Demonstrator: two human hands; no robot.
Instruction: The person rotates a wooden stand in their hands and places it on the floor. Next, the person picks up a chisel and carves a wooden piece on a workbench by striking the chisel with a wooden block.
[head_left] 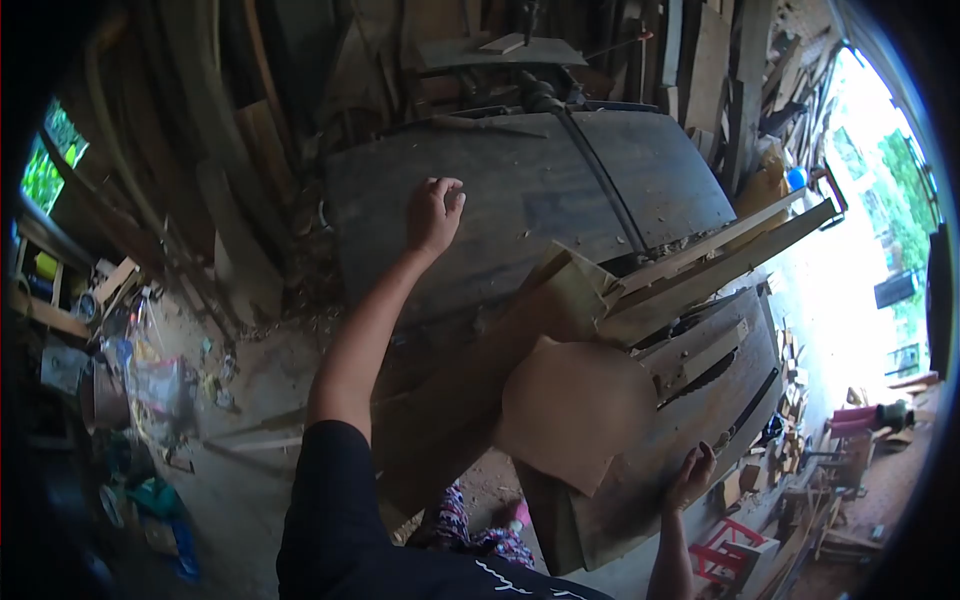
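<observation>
My left hand (436,213) is raised over the dark flat machine table (470,190), its fingers curled with thumb and forefinger apart and nothing between them. At the lower right, my right hand (691,477) hovers at or rests on the lower worktop (600,530), fingers apart and holding nothing; whether it touches the surface is unclear. Between my hands lies a tan, roughly rounded board (575,410), partly blurred. Just above it is the end of a thick wooden block (570,290).
Long wooden rails (720,265) run toward the upper right. Planks (225,240) lean along the back and left. Plastic bags (160,385) lie on the left floor. A red stool (733,552) stands at the lower right, near scattered wood offcuts.
</observation>
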